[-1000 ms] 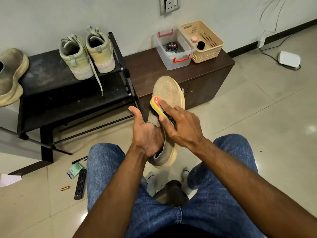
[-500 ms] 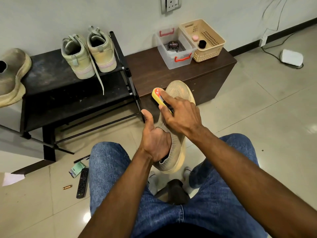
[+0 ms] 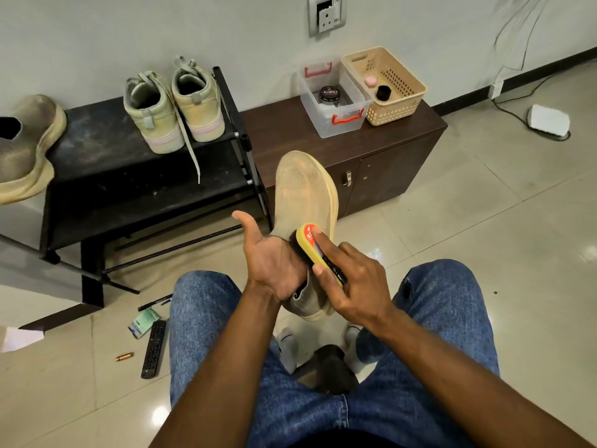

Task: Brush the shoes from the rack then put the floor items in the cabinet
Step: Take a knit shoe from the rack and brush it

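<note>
While left hand (image 3: 274, 263) cradles one shoe (image 3: 303, 202), right hand (image 3: 352, 282) grips one brush (image 3: 315, 250).

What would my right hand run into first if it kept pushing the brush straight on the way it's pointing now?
Probably only more of the tan knit shoe. The right hand aims the yellow brush up along its upper toward the toe. Past the toe stands the brown cabinet, though depth is hard to judge.

A pale grey wall (image 3: 97, 33) runs along the far side, with a wall socket (image 3: 326, 14) set in it. Glossy beige floor tiles (image 3: 484, 221) reflect overhead light. A dark skirting board (image 3: 517, 79) edges the far right.
</note>
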